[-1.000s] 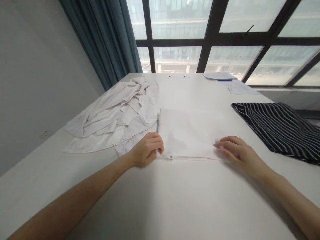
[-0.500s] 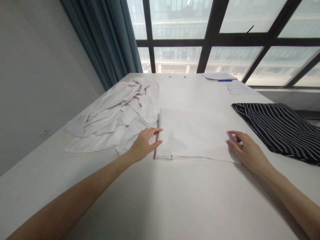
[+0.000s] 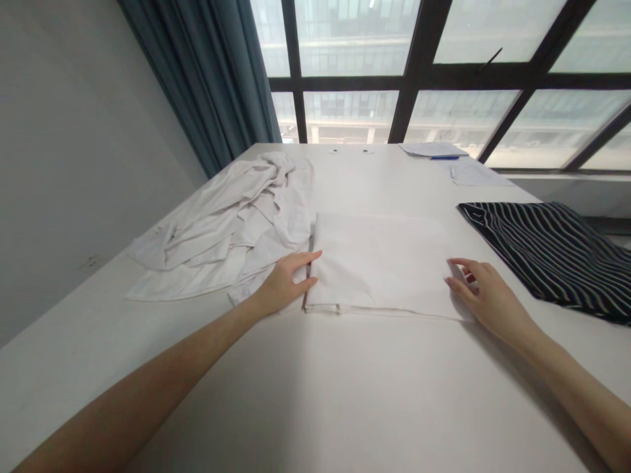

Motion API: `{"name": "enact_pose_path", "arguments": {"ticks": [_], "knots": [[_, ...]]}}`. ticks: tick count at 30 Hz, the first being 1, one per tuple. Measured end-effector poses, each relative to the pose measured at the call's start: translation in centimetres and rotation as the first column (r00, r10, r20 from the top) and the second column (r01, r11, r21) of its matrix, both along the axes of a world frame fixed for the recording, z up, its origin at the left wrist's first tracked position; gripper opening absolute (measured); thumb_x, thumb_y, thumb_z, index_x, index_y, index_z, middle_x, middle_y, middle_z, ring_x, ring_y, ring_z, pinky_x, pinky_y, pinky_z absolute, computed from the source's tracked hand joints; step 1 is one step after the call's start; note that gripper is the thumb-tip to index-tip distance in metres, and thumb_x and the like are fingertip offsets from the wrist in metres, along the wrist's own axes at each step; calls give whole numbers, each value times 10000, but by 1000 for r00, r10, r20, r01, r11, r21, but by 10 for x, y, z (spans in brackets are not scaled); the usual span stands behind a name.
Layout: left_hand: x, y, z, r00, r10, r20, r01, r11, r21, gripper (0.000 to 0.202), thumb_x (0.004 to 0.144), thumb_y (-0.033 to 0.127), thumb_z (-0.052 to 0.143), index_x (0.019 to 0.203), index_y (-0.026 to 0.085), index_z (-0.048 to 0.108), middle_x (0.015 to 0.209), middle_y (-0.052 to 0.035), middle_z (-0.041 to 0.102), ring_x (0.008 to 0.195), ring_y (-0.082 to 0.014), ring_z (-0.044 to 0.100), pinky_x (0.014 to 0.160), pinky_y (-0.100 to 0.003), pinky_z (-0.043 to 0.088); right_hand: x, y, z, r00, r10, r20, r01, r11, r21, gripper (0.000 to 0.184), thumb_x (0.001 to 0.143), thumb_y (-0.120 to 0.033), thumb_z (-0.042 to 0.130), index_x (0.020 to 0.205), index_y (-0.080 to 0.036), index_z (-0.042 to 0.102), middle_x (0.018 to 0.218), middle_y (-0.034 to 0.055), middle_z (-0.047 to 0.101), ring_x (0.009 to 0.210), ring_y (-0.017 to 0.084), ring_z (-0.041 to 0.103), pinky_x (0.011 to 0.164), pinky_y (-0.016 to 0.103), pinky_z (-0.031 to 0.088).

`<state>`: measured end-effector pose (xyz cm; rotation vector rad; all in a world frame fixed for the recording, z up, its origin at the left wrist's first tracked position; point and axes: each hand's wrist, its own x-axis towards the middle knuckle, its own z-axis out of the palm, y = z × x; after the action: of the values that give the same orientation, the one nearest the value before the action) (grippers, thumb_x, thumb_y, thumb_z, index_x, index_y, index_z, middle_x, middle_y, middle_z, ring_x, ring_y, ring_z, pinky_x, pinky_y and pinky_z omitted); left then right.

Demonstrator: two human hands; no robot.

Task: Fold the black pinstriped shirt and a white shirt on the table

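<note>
A folded white cloth (image 3: 382, 263) lies flat before me, its layered front edge towards me and a slight crease near the lower left. My left hand (image 3: 286, 281) grips its left edge, with the thumb and forefinger tips at the border and the other fingers mostly hidden. At the opposite edge, my right hand (image 3: 480, 292) has curled fingers, thumb and forefinger on the cloth's right side. Some of its fingertips are out of sight behind the thumb.
A crumpled white garment (image 3: 236, 217) is spread on the left of the white table (image 3: 345, 394). On the right lies black-and-white striped fabric (image 3: 552, 253). Papers (image 3: 434, 150) and a blue pen (image 3: 444, 157) rest near the window; a blue curtain (image 3: 211, 79) hangs at the left.
Both hands have barely shifted. The folded cloth's surface has wrinkled differently, with a crease now near its lower left front.
</note>
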<state>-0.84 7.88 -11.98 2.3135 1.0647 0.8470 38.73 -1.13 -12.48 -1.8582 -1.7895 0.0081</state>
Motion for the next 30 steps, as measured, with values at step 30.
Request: {"name": "enact_pose_path", "arguments": {"ticks": [30], "knots": [[8,-19,8,805,-415,-424,497,862,99,426,1036,259,341,1459,250,394,1489,-53,454,1427,-173,333,1184,-397,211,-44,-18,19,817,517,255,-532,847,-15,161,917,-190,490,1001,-236,619,1157,85,678,1011,235,653,856,399,523]]}}
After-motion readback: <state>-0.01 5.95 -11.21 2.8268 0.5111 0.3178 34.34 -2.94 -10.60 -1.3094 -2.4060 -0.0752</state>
